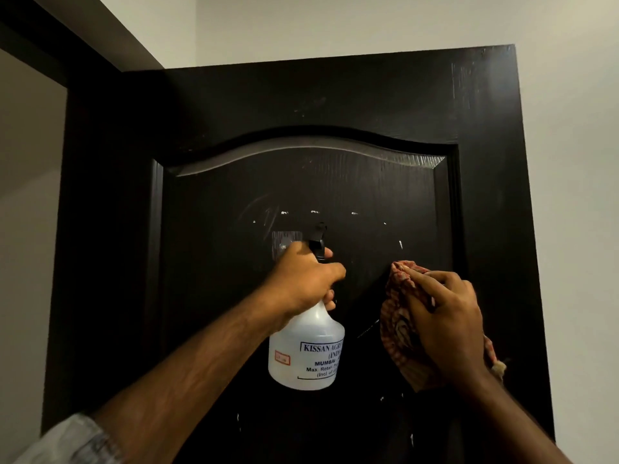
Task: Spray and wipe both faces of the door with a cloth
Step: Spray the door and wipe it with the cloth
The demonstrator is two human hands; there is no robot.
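**Both hands busy against the dark door**

The left hand (pixel 306 279) is curled round the neck of a white spray bottle (pixel 306 349), a finger at the black trigger, nozzle facing the door (pixel 335 95). The right hand (pixel 445 316) presses a crumpled red-checked cloth (pixel 398 333) against the arched raised panel, fingers bent over its folds. Between and above them, white specks and smears dot the panel. A clear square patch (pixel 284 241) sits just behind the left hand. Pale walls (pixel 569 162) flank the door; a rolled sleeve (pixel 73 440) shows lower left.
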